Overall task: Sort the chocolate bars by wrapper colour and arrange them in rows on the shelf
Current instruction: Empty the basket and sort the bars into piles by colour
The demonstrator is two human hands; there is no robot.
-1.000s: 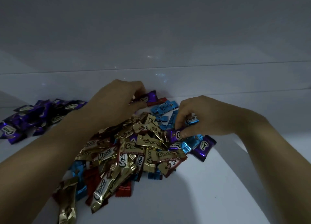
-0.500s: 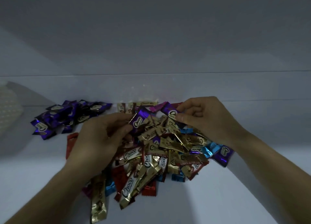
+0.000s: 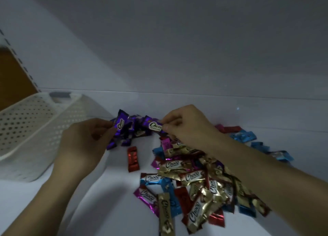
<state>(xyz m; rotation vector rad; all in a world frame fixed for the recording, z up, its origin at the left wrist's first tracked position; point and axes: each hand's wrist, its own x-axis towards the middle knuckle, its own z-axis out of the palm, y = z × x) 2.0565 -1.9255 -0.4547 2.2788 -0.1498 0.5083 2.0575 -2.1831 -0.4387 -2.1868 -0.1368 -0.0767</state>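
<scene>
1. The white shelf board [image 3: 110, 200] carries everything. Its back wall runs close behind the piles, so the open room for rows is, I judge, the bare strip at the front left.
2. The white perforated plastic basket [image 3: 35, 138] stands at the left, its wall just beside the left hand [image 3: 83, 143]. A wide sweep that way would likely knock it.
3. The mixed heap of gold, red, blue and pink foil-wrapped chocolate bars [image 3: 195, 179] lies under the right forearm. Lifting that arm, rather than dragging it, should avoid scattering bars toward the front edge.
4. The loose pile of purple-wrapped bars [image 3: 136, 129] sits at the back, between the hands, not yet in a row.
5. The left hand's thumb and fingers pinch a purple foil bar [image 3: 120, 124], held on end at the pile's left side.
6. The right hand [image 3: 188, 127] pinches a second purple bar [image 3: 155, 126] by its end, over the pile's right side. Both are best laid flat, side by side.
7. A single red foil bar [image 3: 133, 159] lies alone near the pile, where it could get swept in.
</scene>
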